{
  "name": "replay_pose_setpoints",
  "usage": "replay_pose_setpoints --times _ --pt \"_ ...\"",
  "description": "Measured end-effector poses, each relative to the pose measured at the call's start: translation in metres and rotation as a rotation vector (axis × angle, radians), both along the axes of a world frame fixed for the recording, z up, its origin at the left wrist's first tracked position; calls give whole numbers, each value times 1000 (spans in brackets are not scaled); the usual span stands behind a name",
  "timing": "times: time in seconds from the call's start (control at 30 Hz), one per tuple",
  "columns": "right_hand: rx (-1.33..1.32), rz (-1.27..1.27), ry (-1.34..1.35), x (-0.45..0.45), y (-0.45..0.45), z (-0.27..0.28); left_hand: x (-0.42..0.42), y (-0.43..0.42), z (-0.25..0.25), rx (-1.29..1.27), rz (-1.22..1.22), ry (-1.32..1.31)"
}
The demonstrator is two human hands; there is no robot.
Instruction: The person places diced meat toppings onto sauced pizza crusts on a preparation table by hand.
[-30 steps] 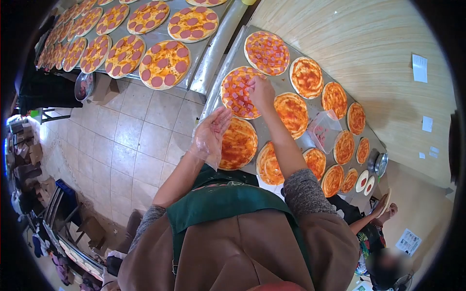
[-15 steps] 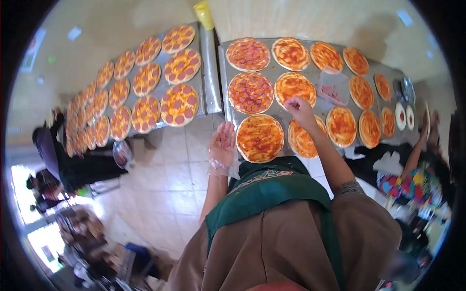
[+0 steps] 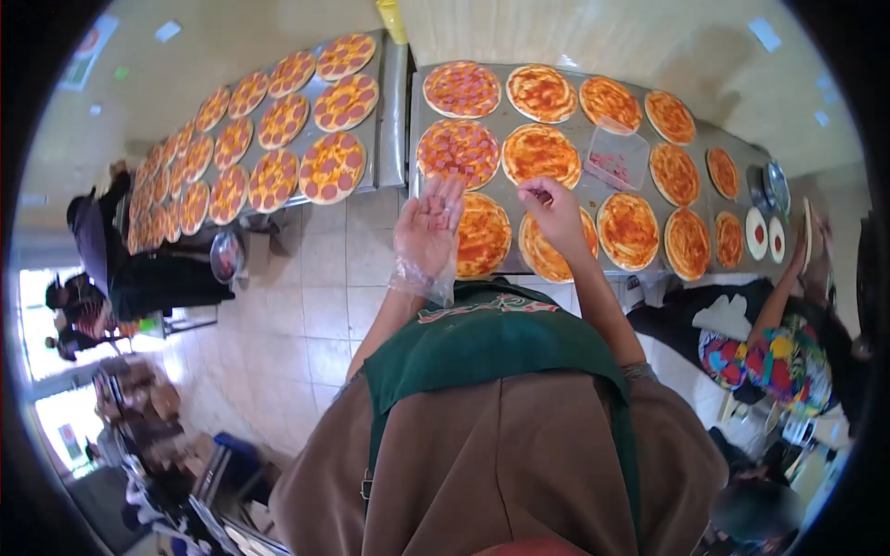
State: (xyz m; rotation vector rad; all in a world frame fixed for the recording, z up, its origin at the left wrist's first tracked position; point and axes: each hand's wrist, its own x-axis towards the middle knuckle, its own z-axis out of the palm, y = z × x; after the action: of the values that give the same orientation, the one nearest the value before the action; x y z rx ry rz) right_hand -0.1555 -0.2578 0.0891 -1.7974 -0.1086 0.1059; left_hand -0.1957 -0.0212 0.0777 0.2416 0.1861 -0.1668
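Observation:
My left hand (image 3: 428,232), in a loose clear plastic glove, is palm up with its fingers stretched out. It is beside a sauced pizza (image 3: 486,236) at the table's near left corner. Small pinkish bits seem to show at its fingers, but I cannot tell whether they lie on the hand. My right hand (image 3: 559,218) has its fingers drawn together in a pinch, above a sauced pizza (image 3: 547,255); what they hold, if anything, is too small to make out. Beyond my left fingertips lies a pizza with diced ham (image 3: 454,144). A clear plastic tub (image 3: 619,153) holds pink ham cubes.
More sauced pizzas (image 3: 629,230) cover the metal table. A second table on the left bears rows of sausage-topped pizzas (image 3: 332,169). A yellow cup (image 3: 391,20) stands at the back. People work at the far left and right; one person's arm (image 3: 774,296) reaches to the right end.
The view has shifted. My left hand has moved up beside the near left pizza, and my right hand has come back toward it, closing the gap between them.

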Motion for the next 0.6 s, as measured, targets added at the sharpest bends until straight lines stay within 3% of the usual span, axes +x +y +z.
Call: replay_pose_setpoints --times 0.17,0.27,0.53,0.6 --pt "-87 179 -259 -2 11 42 -8 -48 15 -18 -13 -6" --pt "-261 251 -417 -2 16 41 -14 -66 18 -11 18 -37" --pt "-327 422 -378 -7 42 29 -39 -63 0 238 101 18" --pt "-202 523 -158 1 43 31 -43 -61 -8 245 169 127"
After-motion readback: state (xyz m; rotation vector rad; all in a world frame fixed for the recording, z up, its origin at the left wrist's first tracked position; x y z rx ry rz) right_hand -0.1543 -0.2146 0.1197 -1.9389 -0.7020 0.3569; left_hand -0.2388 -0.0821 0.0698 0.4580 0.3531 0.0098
